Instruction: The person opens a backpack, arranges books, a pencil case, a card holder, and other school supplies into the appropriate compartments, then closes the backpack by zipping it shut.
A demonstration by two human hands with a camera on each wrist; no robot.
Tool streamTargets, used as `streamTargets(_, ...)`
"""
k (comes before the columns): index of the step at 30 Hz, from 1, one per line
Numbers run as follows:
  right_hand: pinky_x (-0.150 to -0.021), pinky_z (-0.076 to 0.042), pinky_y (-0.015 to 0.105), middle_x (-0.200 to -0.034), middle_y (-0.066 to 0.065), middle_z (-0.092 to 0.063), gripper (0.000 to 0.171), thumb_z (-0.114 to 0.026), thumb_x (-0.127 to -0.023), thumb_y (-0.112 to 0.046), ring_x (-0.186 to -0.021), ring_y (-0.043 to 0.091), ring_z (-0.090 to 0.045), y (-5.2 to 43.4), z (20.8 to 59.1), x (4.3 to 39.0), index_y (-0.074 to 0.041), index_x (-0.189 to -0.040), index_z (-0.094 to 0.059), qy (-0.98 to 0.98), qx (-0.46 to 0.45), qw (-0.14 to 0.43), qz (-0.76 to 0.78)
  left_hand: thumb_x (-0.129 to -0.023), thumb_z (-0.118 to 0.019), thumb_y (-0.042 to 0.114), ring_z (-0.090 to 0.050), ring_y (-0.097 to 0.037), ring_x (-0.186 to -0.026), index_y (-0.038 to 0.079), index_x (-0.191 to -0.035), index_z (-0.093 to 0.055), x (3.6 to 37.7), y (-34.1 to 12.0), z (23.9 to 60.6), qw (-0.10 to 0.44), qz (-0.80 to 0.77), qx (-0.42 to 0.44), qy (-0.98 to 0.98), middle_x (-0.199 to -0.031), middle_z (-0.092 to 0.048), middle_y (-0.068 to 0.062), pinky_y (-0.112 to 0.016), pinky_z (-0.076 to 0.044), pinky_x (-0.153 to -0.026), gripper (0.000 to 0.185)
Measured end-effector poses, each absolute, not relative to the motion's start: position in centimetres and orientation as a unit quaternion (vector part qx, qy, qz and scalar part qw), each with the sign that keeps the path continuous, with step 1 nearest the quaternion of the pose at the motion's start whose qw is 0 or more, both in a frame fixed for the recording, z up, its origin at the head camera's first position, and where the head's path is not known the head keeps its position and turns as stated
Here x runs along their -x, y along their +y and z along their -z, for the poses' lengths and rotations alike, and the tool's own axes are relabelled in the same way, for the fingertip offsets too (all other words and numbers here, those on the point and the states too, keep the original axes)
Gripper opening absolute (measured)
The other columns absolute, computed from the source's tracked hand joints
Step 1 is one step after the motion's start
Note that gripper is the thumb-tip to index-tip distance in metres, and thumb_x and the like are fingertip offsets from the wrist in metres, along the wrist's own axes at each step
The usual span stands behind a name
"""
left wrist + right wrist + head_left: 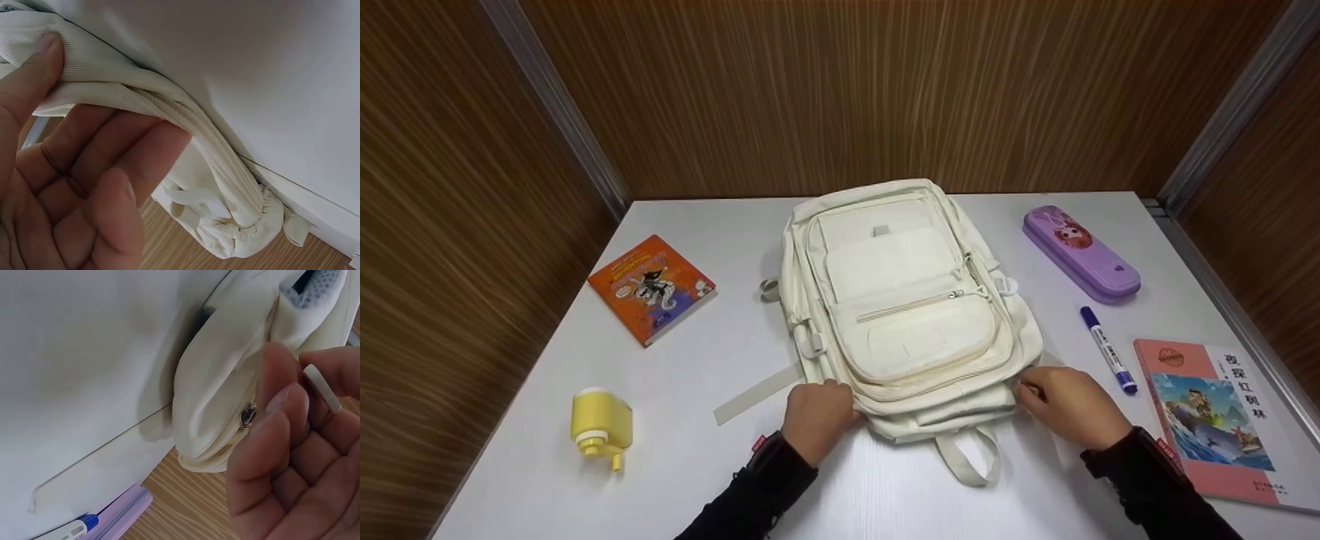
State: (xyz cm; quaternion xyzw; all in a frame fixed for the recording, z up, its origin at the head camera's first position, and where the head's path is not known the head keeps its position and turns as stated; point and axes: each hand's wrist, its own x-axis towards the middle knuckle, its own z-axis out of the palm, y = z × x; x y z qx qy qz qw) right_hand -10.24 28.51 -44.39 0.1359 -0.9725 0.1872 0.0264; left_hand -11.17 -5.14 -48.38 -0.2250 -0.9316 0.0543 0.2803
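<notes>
Bag (pixel 911 259) lying on the table (pixel 682 375), left hand (pixel 823 416) pinching its near edge, right hand (pixel 1072 405) pinching a small white tab (pixel 322 388); looks light, soft, likely to sag, so the seamed edges seem the best hold

Booth-like workspace: white table (pixel 682 457), wood-grain panels (pixel 840 97), metal corner strips (pixel 565 112).

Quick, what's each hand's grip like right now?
Left hand: closed, holding the backpack by its edge.
Right hand: closed, pinching a small white tab.
</notes>
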Motion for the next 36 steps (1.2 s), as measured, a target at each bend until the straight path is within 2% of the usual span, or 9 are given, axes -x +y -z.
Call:
streamTargets(10,-0.054,-0.031,0.025,-0.057,-0.009,-0.039,0.034,-0.065,-0.090,-0.014,-0.053,0.007,-0.037,27.7,44.3,9.9,-0.020,-0.063,-0.045,-0.973,-0.136,0.076,-0.169,-0.057,-0.076,0.046,-0.054,-0.010,-0.044,0.022,-0.051,-0.057,10.4,-3.8,48.2,0.268,-0.050,0.209,-0.939,-0.049,-0.056,0.005,-0.029,-0.038,-0.037,0.031)
streamTargets(15,-0.052,-0.029,0.024,-0.056,-0.008,-0.037,0.034,-0.063,-0.090,-0.014,-0.052,0.007,-0.035,27.8,44.2,9.9,-0.019,-0.062,-0.044,-0.973,-0.135,0.076,-0.172,-0.057,-0.077,0.045,-0.055,-0.010,-0.045,0.022,-0.054,-0.061,10.1,-3.4,48.4,0.283,-0.050,0.215,-0.933,-0.050,-0.057,0.005,-0.029,-0.038,-0.037,0.028)
streamTargets(19,-0.053,-0.030,0.024,-0.058,-0.007,-0.040,0.032,-0.061,-0.092,-0.015,-0.053,0.008,-0.037,28.3,44.3,10.4,-0.019,-0.064,-0.047,-0.975,-0.122,0.055,-0.180,-0.064,-0.076,0.047,-0.055,-0.012,-0.047,0.019,-0.060,-0.063,10.1,-3.8,48.6,0.283,-0.064,0.263,-0.920,-0.055,-0.057,0.004,-0.029,-0.039,-0.039,0.031)
streamTargets(22,-0.055,-0.032,0.025,-0.059,-0.006,-0.043,0.028,-0.060,-0.093,-0.017,-0.055,0.010,-0.040,28.8,44.4,10.7,-0.018,-0.067,-0.051,-0.975,-0.111,0.038,-0.187,-0.070,-0.074,0.051,-0.054,-0.013,-0.052,0.018,-0.067,-0.063,10.5,-4.8,48.2,0.242,-0.053,0.315,-0.916,-0.062,-0.057,0.003,-0.029,-0.039,-0.043,0.035)
streamTargets(26,-0.056,-0.034,0.026,-0.062,-0.005,-0.047,0.019,-0.058,-0.094,-0.016,-0.058,0.011,-0.043,29.4,44.4,11.1,-0.017,-0.076,-0.062,-0.975,-0.103,0.027,-0.196,-0.071,-0.077,0.050,-0.057,-0.016,-0.071,0.015,-0.087,-0.061,11.7,-6.6,47.0,0.181,-0.014,0.366,-0.913,-0.083,-0.059,0.002,-0.029,-0.045,-0.058,0.042)
streamTargets(29,-0.057,-0.035,0.026,-0.063,-0.005,-0.049,0.017,-0.058,-0.094,-0.016,-0.058,0.011,-0.044,29.8,44.4,11.2,-0.018,-0.078,-0.063,-0.974,-0.098,0.019,-0.204,-0.067,-0.083,0.046,-0.059,-0.022,-0.101,0.015,-0.110,-0.060,12.9,-7.7,46.5,0.141,0.019,0.378,-0.915,-0.111,-0.061,-0.002,-0.033,-0.051,-0.083,0.058)
streamTargets(32,-0.055,-0.035,0.025,-0.062,-0.005,-0.048,0.023,-0.058,-0.095,-0.017,-0.057,0.011,-0.044,30.1,44.4,11.3,-0.018,-0.072,-0.057,-0.973,-0.090,0.011,-0.211,-0.065,-0.085,0.044,-0.051,-0.028,-0.128,0.017,-0.126,-0.057,14.0,-8.4,46.3,0.092,0.051,0.377,-0.920,-0.134,-0.057,-0.005,-0.041,-0.044,-0.105,0.072)
streamTargets(34,-0.054,-0.035,0.025,-0.062,-0.004,-0.048,0.024,-0.058,-0.095,-0.017,-0.057,0.011,-0.044,30.4,44.3,11.4,-0.018,-0.071,-0.055,-0.973,-0.086,0.008,-0.216,-0.064,-0.085,0.047,-0.048,-0.028,-0.134,0.018,-0.130,-0.057,14.4,-8.6,46.3,0.071,0.054,0.377,-0.922,-0.137,-0.056,-0.004,-0.042,-0.039,-0.111,0.077)
streamTargets(36,-0.054,-0.035,0.025,-0.062,-0.004,-0.049,0.024,-0.057,-0.095,-0.016,-0.056,0.012,-0.044,30.7,44.3,11.5,-0.017,-0.071,-0.055,-0.972,-0.082,0.012,-0.219,-0.064,-0.084,0.052,-0.050,-0.026,-0.132,0.018,-0.130,-0.057,14.8,-8.6,46.4,0.068,0.042,0.378,-0.922,-0.134,-0.058,-0.003,-0.041,-0.039,-0.111,0.079)
